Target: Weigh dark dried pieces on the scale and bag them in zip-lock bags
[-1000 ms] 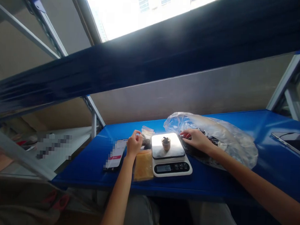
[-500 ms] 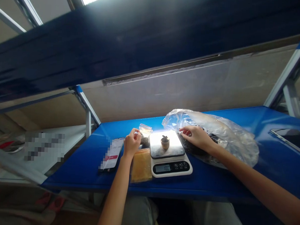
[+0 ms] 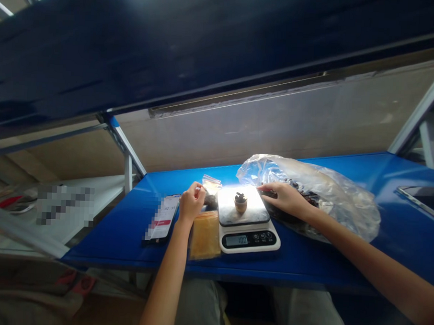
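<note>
A white digital scale point(image 3: 248, 231) stands on the blue shelf point(image 3: 306, 262), its display lit. On its plate sits a small brown cup point(image 3: 240, 202) with dark bits in it. My left hand point(image 3: 190, 203) is curled just left of the scale, fingers pinched on a small clear zip bag point(image 3: 210, 187). My right hand point(image 3: 285, 199) rests at the mouth of a large clear plastic bag point(image 3: 327, 196) holding dark pieces, fingers bent on the plastic or the contents; which one is unclear.
A phone point(image 3: 162, 222) lies face up left of my left hand. A flat amber packet point(image 3: 205, 234) lies between phone and scale. A dark tablet point(image 3: 424, 198) lies at the far right. A blue beam runs overhead; a white shelf point(image 3: 104, 191) lies to the left.
The view has tilted down, so the window has left the frame. Both hands have stayed close to their places beside the scale.
</note>
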`<state>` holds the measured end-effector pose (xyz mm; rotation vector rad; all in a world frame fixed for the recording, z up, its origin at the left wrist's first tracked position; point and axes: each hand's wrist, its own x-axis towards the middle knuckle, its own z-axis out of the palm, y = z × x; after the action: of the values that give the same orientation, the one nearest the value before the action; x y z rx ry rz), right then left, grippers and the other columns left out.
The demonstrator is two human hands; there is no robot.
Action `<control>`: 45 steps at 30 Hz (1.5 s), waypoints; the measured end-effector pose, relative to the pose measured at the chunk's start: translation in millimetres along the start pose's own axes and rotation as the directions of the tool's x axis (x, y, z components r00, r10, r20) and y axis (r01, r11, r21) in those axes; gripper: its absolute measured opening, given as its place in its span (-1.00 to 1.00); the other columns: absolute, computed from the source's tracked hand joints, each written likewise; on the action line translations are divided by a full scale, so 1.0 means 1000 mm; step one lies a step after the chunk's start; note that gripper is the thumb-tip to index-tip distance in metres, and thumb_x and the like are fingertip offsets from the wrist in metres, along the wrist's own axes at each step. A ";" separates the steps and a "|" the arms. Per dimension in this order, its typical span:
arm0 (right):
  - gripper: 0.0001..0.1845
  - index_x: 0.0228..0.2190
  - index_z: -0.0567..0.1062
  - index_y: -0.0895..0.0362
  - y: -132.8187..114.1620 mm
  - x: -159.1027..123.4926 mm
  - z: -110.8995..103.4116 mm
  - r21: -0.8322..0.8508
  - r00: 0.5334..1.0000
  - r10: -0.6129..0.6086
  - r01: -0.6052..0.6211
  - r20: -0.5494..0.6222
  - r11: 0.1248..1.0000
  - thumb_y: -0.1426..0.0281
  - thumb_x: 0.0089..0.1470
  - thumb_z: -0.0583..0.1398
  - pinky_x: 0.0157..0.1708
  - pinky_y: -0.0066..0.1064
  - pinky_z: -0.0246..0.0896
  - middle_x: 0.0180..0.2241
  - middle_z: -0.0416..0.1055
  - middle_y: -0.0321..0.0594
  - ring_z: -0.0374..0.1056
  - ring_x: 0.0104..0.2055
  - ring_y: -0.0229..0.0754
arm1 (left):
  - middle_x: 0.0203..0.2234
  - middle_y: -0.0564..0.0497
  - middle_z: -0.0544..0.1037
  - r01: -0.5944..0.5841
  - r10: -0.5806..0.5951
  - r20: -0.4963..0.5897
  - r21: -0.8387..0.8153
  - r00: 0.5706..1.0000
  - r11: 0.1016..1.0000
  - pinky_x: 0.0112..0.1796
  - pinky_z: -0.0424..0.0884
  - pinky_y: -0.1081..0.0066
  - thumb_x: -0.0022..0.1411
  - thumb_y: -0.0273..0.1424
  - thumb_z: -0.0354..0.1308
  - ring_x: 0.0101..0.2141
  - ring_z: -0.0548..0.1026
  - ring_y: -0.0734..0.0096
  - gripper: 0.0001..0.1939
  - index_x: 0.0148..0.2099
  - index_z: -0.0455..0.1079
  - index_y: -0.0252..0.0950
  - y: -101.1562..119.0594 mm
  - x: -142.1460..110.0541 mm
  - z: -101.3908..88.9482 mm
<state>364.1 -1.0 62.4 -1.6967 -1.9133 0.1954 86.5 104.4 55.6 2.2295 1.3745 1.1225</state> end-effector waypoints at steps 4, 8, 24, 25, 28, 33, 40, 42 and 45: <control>-0.70 -0.17 0.56 0.17 0.006 0.002 0.003 -0.006 1.000 -0.014 0.014 -0.026 1.000 0.35 0.08 0.14 -0.08 -0.18 0.34 -0.13 0.55 -0.05 0.46 -0.08 0.05 | -0.71 0.15 0.28 -0.031 0.031 0.006 -0.031 0.999 0.999 -0.57 0.04 0.48 0.22 -0.24 -0.10 -0.66 0.24 0.46 -0.76 -0.39 0.27 -0.23 0.001 -0.002 0.000; -0.70 -0.18 0.55 0.17 0.013 0.003 0.006 -0.015 0.999 -0.036 0.036 -0.033 0.999 0.37 0.08 0.12 -0.11 -0.18 0.35 -0.15 0.55 -0.05 0.46 -0.12 0.05 | -0.72 0.16 0.23 -0.049 0.048 -0.015 -0.064 0.999 0.997 -0.56 0.03 0.49 0.23 -0.25 -0.11 -0.66 0.22 0.48 -0.76 -0.41 0.25 -0.23 0.001 -0.003 0.000; -0.69 -0.21 0.55 0.19 0.012 0.003 0.003 0.007 0.997 -0.017 0.017 -0.070 1.000 0.33 0.06 0.12 -0.22 -0.24 0.36 -0.22 0.55 -0.05 0.48 -0.25 -0.03 | -0.69 0.15 0.27 -0.048 0.048 -0.005 -0.015 0.999 0.999 -0.54 0.06 0.47 0.22 -0.26 -0.10 -0.63 0.25 0.48 -0.77 -0.41 0.26 -0.23 0.002 -0.002 -0.001; -0.69 -0.21 0.55 0.18 0.012 0.003 0.002 -0.004 0.996 -0.020 0.019 -0.085 1.000 0.31 0.06 0.13 -0.22 -0.23 0.35 -0.21 0.55 -0.04 0.48 -0.24 -0.01 | -0.69 0.15 0.27 -0.050 0.050 -0.001 -0.018 0.999 0.999 -0.54 0.06 0.47 0.22 -0.26 -0.10 -0.63 0.25 0.47 -0.76 -0.42 0.26 -0.23 0.002 -0.002 -0.001; -0.68 -0.22 0.57 0.13 0.012 0.003 -0.001 -0.067 0.994 -0.007 0.000 -0.105 0.998 0.25 0.02 0.18 -0.16 -0.17 0.34 -0.19 0.56 -0.06 0.47 -0.15 0.08 | -0.69 0.15 0.27 -0.048 0.048 0.009 -0.024 0.999 0.999 -0.54 0.06 0.47 0.22 -0.27 -0.11 -0.64 0.25 0.46 -0.76 -0.43 0.25 -0.23 0.002 -0.001 0.000; -0.68 -0.18 0.57 0.06 0.015 0.003 -0.004 -0.081 0.999 0.028 -0.030 -0.031 0.996 0.28 -0.01 0.19 -0.16 -0.14 0.33 -0.26 0.60 -0.16 0.49 -0.15 0.09 | -0.69 0.14 0.27 -0.043 0.043 0.009 -0.013 0.999 0.999 -0.54 0.06 0.47 0.22 -0.26 -0.11 -0.63 0.25 0.46 -0.75 -0.44 0.26 -0.23 0.002 -0.001 0.000; -0.65 -0.17 0.56 0.14 0.016 0.003 -0.004 -0.068 1.000 0.025 -0.026 -0.006 0.997 0.34 -0.02 0.17 -0.18 -0.18 0.33 -0.24 0.59 -0.10 0.48 -0.14 0.05 | -0.69 0.13 0.28 -0.037 0.037 0.018 -0.001 0.999 0.999 -0.54 0.07 0.47 0.22 -0.27 -0.10 -0.63 0.26 0.46 -0.75 -0.45 0.26 -0.23 0.003 -0.001 -0.001; -0.65 -0.17 0.56 0.15 0.017 0.003 -0.004 -0.051 1.000 0.020 -0.021 -0.005 0.998 0.34 -0.02 0.17 -0.21 -0.21 0.34 -0.25 0.59 -0.09 0.48 -0.16 0.03 | -0.68 0.13 0.29 -0.036 0.036 0.018 0.006 0.999 0.999 -0.53 0.07 0.47 0.22 -0.27 -0.10 -0.62 0.27 0.45 -0.75 -0.45 0.26 -0.23 0.003 -0.001 -0.001; -0.67 -0.20 0.56 0.15 0.018 0.003 -0.002 -0.033 0.999 0.028 -0.029 -0.022 0.999 0.35 -0.03 0.16 -0.25 -0.26 0.35 -0.31 0.59 -0.12 0.49 -0.22 -0.02 | -0.68 0.13 0.29 -0.038 0.038 0.017 0.008 0.999 0.999 -0.53 0.06 0.47 0.22 -0.27 -0.10 -0.62 0.27 0.46 -0.75 -0.44 0.26 -0.23 0.003 -0.001 -0.001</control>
<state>380.8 4.5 57.1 -1.7418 -1.8877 0.1566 87.1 101.5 57.4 2.2753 1.3381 1.1090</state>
